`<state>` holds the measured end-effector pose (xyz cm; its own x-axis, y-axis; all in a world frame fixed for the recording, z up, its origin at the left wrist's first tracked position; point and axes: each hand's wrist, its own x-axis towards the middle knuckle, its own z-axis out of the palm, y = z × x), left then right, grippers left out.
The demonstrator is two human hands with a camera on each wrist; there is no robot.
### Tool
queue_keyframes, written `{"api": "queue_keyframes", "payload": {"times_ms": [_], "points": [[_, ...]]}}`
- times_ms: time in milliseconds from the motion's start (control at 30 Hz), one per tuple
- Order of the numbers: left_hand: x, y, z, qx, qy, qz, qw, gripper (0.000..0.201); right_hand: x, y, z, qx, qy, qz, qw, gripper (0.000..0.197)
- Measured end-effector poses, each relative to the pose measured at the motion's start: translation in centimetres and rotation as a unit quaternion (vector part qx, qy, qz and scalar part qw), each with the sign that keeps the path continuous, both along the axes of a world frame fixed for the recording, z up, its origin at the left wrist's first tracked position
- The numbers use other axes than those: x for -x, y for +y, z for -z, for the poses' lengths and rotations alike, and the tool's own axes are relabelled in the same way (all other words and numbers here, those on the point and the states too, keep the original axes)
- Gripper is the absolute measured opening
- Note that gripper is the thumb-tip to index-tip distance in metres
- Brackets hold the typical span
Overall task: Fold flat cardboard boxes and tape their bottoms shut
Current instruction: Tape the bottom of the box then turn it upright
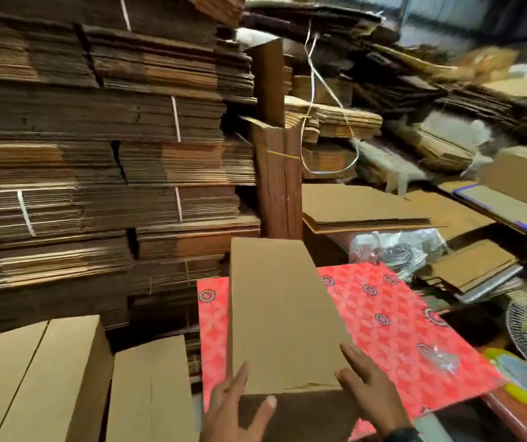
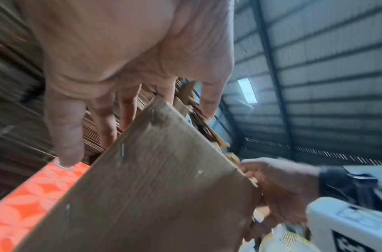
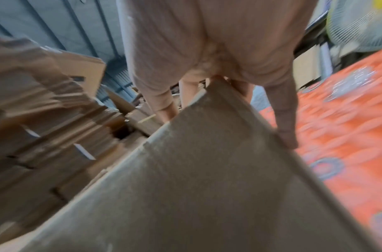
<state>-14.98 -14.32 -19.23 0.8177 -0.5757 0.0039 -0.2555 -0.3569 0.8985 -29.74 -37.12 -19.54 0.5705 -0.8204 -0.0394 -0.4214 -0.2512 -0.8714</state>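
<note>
The box (image 1: pixel 283 314) is held from both sides by the left hand (image 1: pixel 233 406) and right hand (image 1: pixel 370 390), fingers spread flat, over the red table's (image 1: pixel 393 317) near edge; finished boxes (image 1: pixel 42 378) crowd the left, and both wrist views are pretty blurred.

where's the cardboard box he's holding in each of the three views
Head: the cardboard box stands at lower centre, between the left hand and right hand.
Left wrist: its stapled side fills the lower centre, below the left hand's fingers.
Right wrist: a blurred panel fills the lower centre, below the right hand.
Shared landmark: the red patterned cloth, lower left in the left wrist view, right edge in the right wrist view.
</note>
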Motion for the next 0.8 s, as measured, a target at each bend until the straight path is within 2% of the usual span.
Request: {"api": "queue_keyframes", "payload": {"times_ms": [67, 133, 167, 233, 333, 400, 433, 500, 567, 667, 800], "points": [[2.1, -2.3, 1.4, -0.006, -0.041, 0.017, 0.999, 0.135, 2.7, -3.2, 1.9, 0.029, 0.031, 0.003, 0.999, 0.057], [4.0, -5.5, 2.4, -0.034, -0.115, 0.07, 0.99, 0.127, 5.0, -6.7, 3.1, 0.065, 0.04, -0.002, 0.997, 0.059], [5.3, -7.6, 2.9, -0.083, -0.145, 0.088, 0.982, 0.121, 5.8, -8.6, 3.4, 0.076, 0.045, -0.004, 0.996, 0.059], [8.1, -11.6, 3.5, -0.121, -0.102, 0.076, 0.984, 0.118, 7.7, -12.8, 4.0, 0.09, 0.07, -0.004, 0.993, 0.054], [11.5, -18.4, 3.0, -0.094, -0.035, 0.05, 0.994, 0.116, 10.6, -18.6, 4.7, 0.095, 0.076, -0.015, 0.992, 0.053], [13.1, -21.8, 2.7, -0.103, -0.035, 0.01, 0.994, 0.097, 12.7, -21.7, 5.0, 0.105, 0.07, -0.017, 0.992, 0.054], [14.0, -23.3, 2.8, -0.12, -0.041, 0.005, 0.992, 0.085, 13.6, -22.9, 4.9, 0.106, 0.066, -0.02, 0.992, 0.055], [15.6, -25.3, 3.1, -0.145, -0.052, 0.004, 0.988, 0.077, 15.0, -24.9, 4.9, 0.101, 0.066, -0.038, 0.992, 0.056], [16.9, -26.8, 3.7, -0.145, -0.068, -0.001, 0.987, 0.075, 15.7, -26.7, 5.2, 0.095, 0.073, -0.06, 0.991, 0.058], [17.8, -28.1, 4.2, -0.148, -0.135, 0.011, 0.98, 0.075, 16.1, -28.2, 5.4, 0.096, 0.055, -0.072, 0.991, 0.061], [17.3, -28.9, 4.4, -0.178, -0.161, 0.026, 0.97, 0.071, 16.0, -29.7, 5.2, 0.097, 0.055, -0.086, 0.99, 0.061]]}}
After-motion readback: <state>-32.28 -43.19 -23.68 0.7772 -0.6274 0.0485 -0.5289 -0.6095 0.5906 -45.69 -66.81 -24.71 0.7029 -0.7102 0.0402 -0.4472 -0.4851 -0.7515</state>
